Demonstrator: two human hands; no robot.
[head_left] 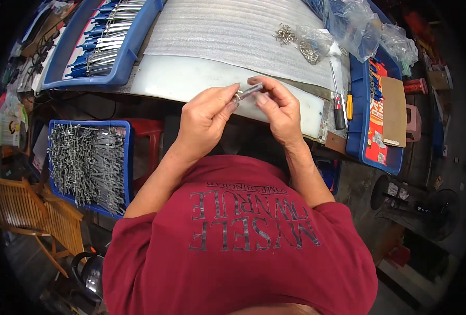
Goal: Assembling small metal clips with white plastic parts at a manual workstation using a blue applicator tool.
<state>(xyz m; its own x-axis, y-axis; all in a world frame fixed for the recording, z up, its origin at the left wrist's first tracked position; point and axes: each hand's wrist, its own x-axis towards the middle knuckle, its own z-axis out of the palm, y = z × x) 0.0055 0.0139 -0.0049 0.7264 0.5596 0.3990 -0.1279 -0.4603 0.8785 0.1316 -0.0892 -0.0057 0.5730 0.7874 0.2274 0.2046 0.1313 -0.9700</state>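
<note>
My left hand (204,121) and my right hand (281,111) meet above the near edge of a white board (180,79). Between them is a small, slim grey metal part (251,91), gripped at its left end by the thumb and fingers of my left hand. The fingers of my right hand close around its other end. Its exact kind is too small to tell, and the fingertips cover part of it. Farther right on the bench lie a red-and-black screwdriver (339,113) and a yellow-handled screwdriver (349,102).
A blue tray (129,173) full of metal parts stands lower left. Another blue tray (120,71) at upper left holds blue-and-silver pieces. Small metal pieces (285,34) lie on foam sheet (206,31) near plastic bags (351,26). A right-hand tray (355,131) holds cardboard (394,113).
</note>
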